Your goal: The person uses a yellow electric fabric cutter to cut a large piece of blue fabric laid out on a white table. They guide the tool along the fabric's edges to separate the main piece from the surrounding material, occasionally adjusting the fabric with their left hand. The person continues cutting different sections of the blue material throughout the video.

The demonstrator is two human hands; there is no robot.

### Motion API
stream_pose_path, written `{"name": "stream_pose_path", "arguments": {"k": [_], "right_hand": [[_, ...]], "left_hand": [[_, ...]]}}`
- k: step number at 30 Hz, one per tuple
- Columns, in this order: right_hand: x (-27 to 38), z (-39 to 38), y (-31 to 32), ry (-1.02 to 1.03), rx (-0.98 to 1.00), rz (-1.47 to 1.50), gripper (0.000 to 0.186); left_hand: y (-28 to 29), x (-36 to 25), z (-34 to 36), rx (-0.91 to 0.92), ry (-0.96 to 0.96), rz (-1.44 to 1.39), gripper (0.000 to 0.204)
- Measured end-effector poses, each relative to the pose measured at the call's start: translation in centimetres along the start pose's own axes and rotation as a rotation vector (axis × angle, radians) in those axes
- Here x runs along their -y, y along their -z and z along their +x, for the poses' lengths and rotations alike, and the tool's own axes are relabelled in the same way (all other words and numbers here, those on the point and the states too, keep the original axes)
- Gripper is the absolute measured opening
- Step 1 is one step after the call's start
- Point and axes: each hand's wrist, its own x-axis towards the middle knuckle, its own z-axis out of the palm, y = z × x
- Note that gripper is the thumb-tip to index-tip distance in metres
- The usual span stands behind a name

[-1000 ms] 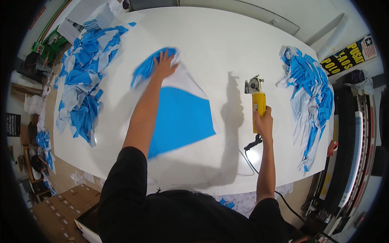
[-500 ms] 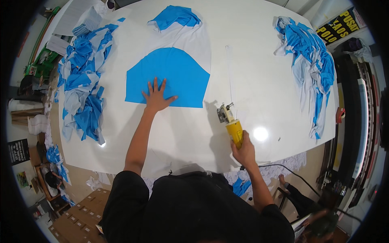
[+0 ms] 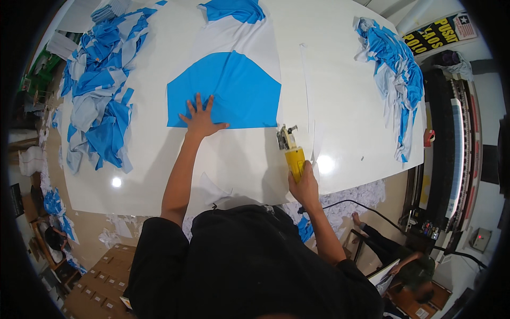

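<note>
A blue fabric panel (image 3: 234, 87) with a curved top edge and straight lower edge lies flat on the white table (image 3: 340, 95). My left hand (image 3: 200, 119) presses on its lower left part, fingers spread. My right hand (image 3: 304, 185) grips the yellow body of an electric fabric cutter (image 3: 295, 158). The cutter's metal head is at the panel's lower right corner; whether the blade touches the cloth I cannot tell. White fabric (image 3: 236, 40) extends beyond the blue panel, with a bunched blue piece (image 3: 234, 9) at its far end.
Heaps of blue and white cloth lie at the left (image 3: 101, 90) and right (image 3: 396, 80) of the table. A thin white strip (image 3: 308, 80) lies right of the panel. The cutter's black cord (image 3: 366, 204) trails right, toward a seated person (image 3: 409, 266). Cardboard boxes (image 3: 101, 282) stand lower left.
The cutter in my right hand has moved left, closer to the panel's lower right corner. My left hand stays spread on the panel. The whole view has shifted slightly.
</note>
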Motion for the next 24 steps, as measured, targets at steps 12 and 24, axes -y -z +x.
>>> {"name": "stream_pose_path", "arguments": {"k": [12,24], "right_hand": [[3.3,3.3,-0.3,-0.010,-0.013,-0.007,0.056],[5.0,6.1,-1.1,0.017,-0.073,-0.009,0.056]], "left_hand": [[-1.2,1.3,0.4,-0.038,-0.020,-0.054,0.133],[-0.8,1.1,0.2,-0.038,-0.014,-0.063,0.132]]}}
